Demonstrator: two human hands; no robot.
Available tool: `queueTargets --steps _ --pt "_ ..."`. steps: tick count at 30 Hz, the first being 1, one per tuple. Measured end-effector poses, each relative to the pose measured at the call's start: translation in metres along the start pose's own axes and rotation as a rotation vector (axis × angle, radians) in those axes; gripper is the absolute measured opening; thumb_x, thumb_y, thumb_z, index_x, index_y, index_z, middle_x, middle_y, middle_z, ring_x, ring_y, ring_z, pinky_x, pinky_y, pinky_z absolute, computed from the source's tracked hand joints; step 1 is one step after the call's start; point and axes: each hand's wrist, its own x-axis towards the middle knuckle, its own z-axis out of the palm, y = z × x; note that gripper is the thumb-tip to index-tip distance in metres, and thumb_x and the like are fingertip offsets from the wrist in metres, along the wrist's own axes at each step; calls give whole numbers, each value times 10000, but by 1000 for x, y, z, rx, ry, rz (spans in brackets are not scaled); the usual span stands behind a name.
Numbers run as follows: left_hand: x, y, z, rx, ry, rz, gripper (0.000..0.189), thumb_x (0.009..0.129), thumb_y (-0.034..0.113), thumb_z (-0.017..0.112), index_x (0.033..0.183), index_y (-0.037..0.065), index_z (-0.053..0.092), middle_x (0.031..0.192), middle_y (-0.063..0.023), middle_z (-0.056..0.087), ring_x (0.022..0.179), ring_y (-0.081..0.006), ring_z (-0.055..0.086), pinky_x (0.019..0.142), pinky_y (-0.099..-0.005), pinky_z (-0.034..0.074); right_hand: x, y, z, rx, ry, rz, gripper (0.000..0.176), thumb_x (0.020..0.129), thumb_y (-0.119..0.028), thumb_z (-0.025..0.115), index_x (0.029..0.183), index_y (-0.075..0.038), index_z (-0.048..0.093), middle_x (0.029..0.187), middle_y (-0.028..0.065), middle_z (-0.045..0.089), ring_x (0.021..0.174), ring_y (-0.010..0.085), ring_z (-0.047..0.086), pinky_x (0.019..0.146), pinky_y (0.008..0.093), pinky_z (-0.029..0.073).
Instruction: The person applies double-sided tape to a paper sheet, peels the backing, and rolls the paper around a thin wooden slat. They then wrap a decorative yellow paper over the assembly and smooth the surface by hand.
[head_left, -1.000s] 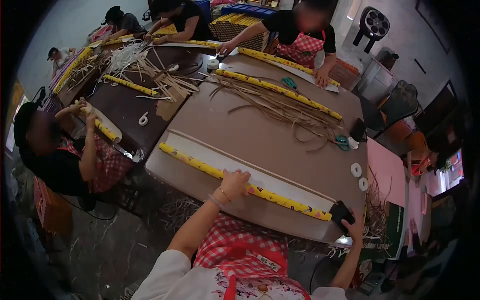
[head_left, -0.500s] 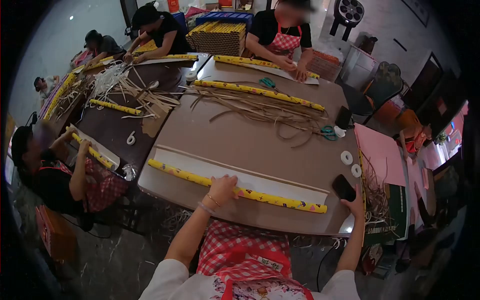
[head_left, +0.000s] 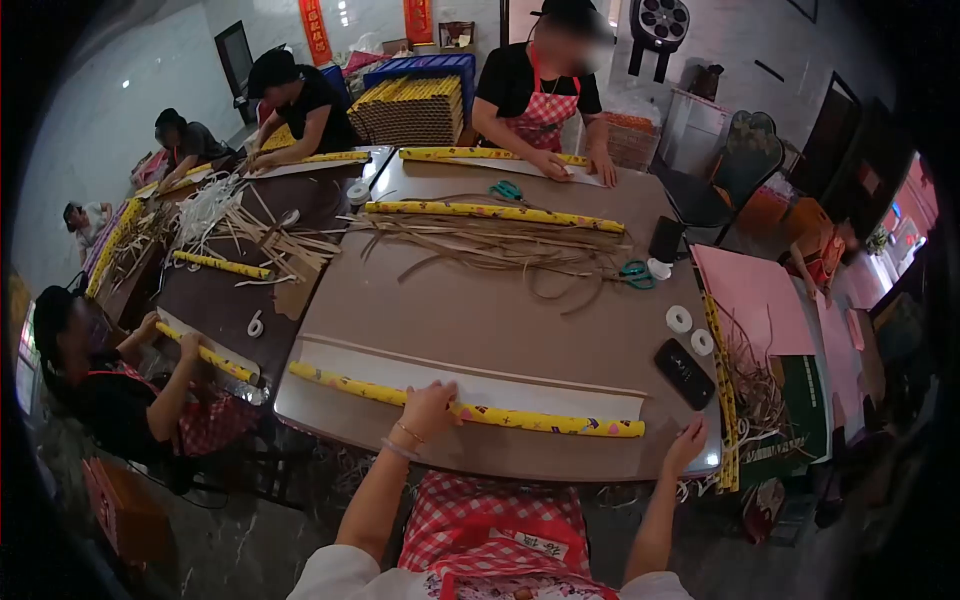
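My left hand point(head_left: 430, 408) is closed over the middle of a yellow patterned paper roll point(head_left: 545, 420). The roll lies along the front of the brown table, with a white sheet point(head_left: 350, 360) spread out behind it. A thin brown strip point(head_left: 470, 366) runs along the sheet's far edge. Off the roll's right end, my right hand point(head_left: 685, 447) hovers by the table's front edge, fingers drawn together and nothing visible in them. A black phone point(head_left: 684, 374) rests on the table just beyond that hand.
White tape rolls point(head_left: 679, 319) sit behind the phone. Farther back are teal scissors point(head_left: 636, 274), loose brown strips point(head_left: 500, 245) and another yellow roll point(head_left: 500, 212). Co-workers handle similar rolls across the table and at left. Pink sheets point(head_left: 745, 295) lie at right.
My right hand has let go of the phone, which now lies flat on the table, and has drawn back toward the front edge. My left hand stays on the roll. The view has shifted slightly.
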Motion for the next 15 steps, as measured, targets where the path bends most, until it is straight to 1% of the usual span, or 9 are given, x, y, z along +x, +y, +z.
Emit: queueTargets --steps 1,3,4,6,7,13,15 --pt "0 0 -1 -2 -6 -4 486 648 363 825 960 130 535 910 -39 604 846 -289 620 765 -537 426 -3 -3 2 0 5 2 338 1010 -299 468 1183 -35 588 819 42 564 660 109 505 580 260 426" --pt "-2 1 0 -8 -24 -5 489 644 365 826 956 128 534 908 -37 603 842 -288 620 760 -532 428 -7 -11 5 -16 10 -57 331 1016 -300 455 1150 -29 591 720 7 509 562 71 418 489 247 351" --pt "-1 0 -1 -6 -17 -3 495 638 369 827 955 129 533 905 -35 602 836 -285 621 753 -528 428 -8 -11 7 -22 14 -55 331 1016 -300 455 1150 -29 591 720 7 509 562 71 418 489 247 351" --pt "0 1 0 -4 -13 1 501 632 373 829 955 130 532 902 -33 601 831 -282 622 747 -525 429 -6 -5 12 -14 53 -115 315 1014 -293 465 1114 -30 605 708 5 515 559 72 428 480 242 346" --pt "1 0 0 -2 -18 -2 504 630 373 830 958 133 532 896 -30 600 828 -282 622 745 -518 430 -4 -1 10 2 18 -171 300 1010 -281 473 1096 -35 621 692 -1 516 554 75 433 476 233 349" --pt "0 -2 0 8 -31 -7 527 626 376 830 988 136 531 882 -14 600 832 -278 623 757 -508 428 -7 -4 11 -22 42 -177 278 1003 -267 490 1075 -38 631 703 -2 526 576 66 449 486 227 358" --pt "0 -1 -1 4 -44 -11 536 629 377 828 1005 137 533 890 -10 605 836 -277 624 762 -511 428 -6 -2 9 -37 35 -132 282 1003 -267 492 1071 -30 628 701 -5 521 583 65 447 491 223 362"
